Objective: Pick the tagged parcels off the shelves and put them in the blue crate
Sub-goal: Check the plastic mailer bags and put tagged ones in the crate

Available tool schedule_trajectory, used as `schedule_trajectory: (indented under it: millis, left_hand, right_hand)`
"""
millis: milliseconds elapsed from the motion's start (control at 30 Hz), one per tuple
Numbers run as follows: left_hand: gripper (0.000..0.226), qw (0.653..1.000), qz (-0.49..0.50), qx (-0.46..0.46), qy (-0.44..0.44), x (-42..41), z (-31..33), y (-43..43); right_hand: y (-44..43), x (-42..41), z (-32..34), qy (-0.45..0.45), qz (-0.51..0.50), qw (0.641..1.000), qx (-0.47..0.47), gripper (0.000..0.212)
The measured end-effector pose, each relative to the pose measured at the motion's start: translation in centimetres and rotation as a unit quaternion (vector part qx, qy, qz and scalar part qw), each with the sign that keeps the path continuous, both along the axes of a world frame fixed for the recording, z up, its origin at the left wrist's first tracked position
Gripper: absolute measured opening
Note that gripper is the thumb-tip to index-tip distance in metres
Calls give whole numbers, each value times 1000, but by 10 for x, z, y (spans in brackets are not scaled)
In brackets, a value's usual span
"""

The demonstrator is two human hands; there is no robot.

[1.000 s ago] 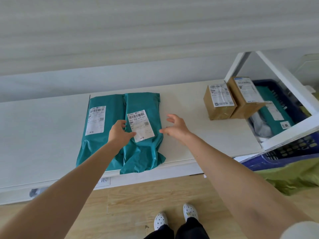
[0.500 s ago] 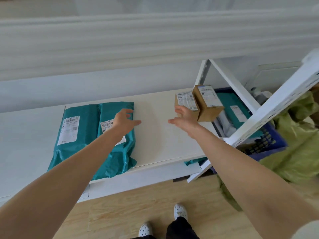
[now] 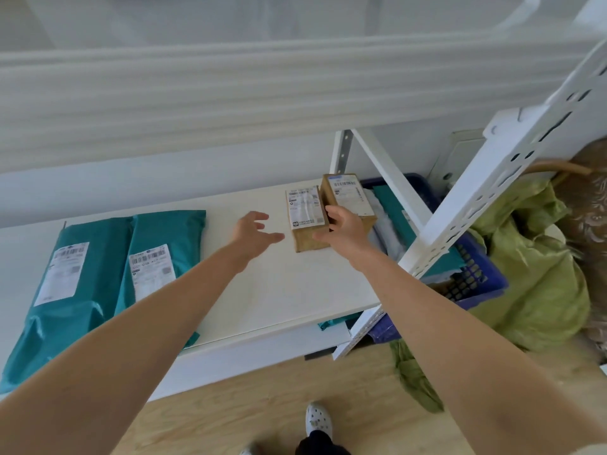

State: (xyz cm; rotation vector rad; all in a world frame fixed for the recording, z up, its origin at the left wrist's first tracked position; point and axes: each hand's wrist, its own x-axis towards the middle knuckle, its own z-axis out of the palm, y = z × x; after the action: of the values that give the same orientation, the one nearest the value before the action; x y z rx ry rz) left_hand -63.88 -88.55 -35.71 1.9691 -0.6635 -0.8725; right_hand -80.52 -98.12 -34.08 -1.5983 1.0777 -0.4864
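Progress is judged to be partial. A teal parcel (image 3: pixel 391 205) and a pale parcel (image 3: pixel 387 233) are seen already lying in the blue crate (image 3: pixel 483 284), which is placed just past the right end of the shelf (image 3: pixel 295 290), behind the white upright (image 3: pixel 492 192). Four tagged parcels on this shelf are not yet picked. A far-left teal mailer (image 3: pixel 72 277) and a second teal mailer (image 3: pixel 157 257) are laid side by side toward the left, and a left cardboard box (image 3: pixel 307 221) and a right cardboard box (image 3: pixel 348 195) are stood touching each other near the crate. The left cardboard box is taken by the right hand (image 3: pixel 346 229), whose fingers (image 3: pixel 331 211) are curled over the box's right edge, between the two boxes, with the thumb set against the near corner. The box is not yet lifted. The left hand (image 3: pixel 253 231) is held just beside the same box, fingers spread, nothing grasped and no contact shown. What is stored on other shelves cannot be told.
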Motion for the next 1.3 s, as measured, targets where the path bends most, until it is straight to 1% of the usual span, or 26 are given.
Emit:
schedule_trajectory:
  millis: [100,233,333,400,467,567,700,833,900,1000,1133,1233,1300]
  left_hand:
    - [58,1000,-9,15,12,-9,-8,-17]
    - [67,999,-19,38,24,-15,-17,-36]
    - [76,998,-11,50,46,-13,-25,-48]
    - [77,997,2,55,60,-10,-29,-55]
    - [74,996,16,57,73,-7,-32,-63]
    - [69,993,35,53,100,-5,-36,-72]
    - [65,992,45,47,111,-6,-42,-80]
    - [57,990,54,32,129,-7,-46,-84]
    - [49,987,64,21,145,-7,-48,-85]
    - [35,982,87,5,166,-6,-49,-83]
    - [35,978,114,-6,176,-4,-46,-71]
    - [40,978,123,-12,170,-3,-45,-52]
    - [40,979,122,-27,163,-5,-41,-37]
  right_hand:
    - [-6,-4,-5,-5,13,1000,11,63]
    - [-11,2,-17,1,38,999,29,55]
    - [-15,12,-25,27,48,998,25,60]
    - [-18,17,-28,40,42,998,16,66]
    - [-22,20,-29,58,39,998,-1,64]
    - [-30,21,-31,80,37,996,-14,51]
    - [-39,30,-40,105,11,994,-36,52]
    - [-43,38,-46,152,13,985,-75,37]
    - [-46,41,-48,172,31,982,-67,33]
    - [-44,48,-50,186,49,980,-43,33]
    - [-44,51,-49,156,51,986,-19,25]
    - [-40,47,-44,93,51,993,43,15]
    - [-35,44,-44,54,65,994,63,16]
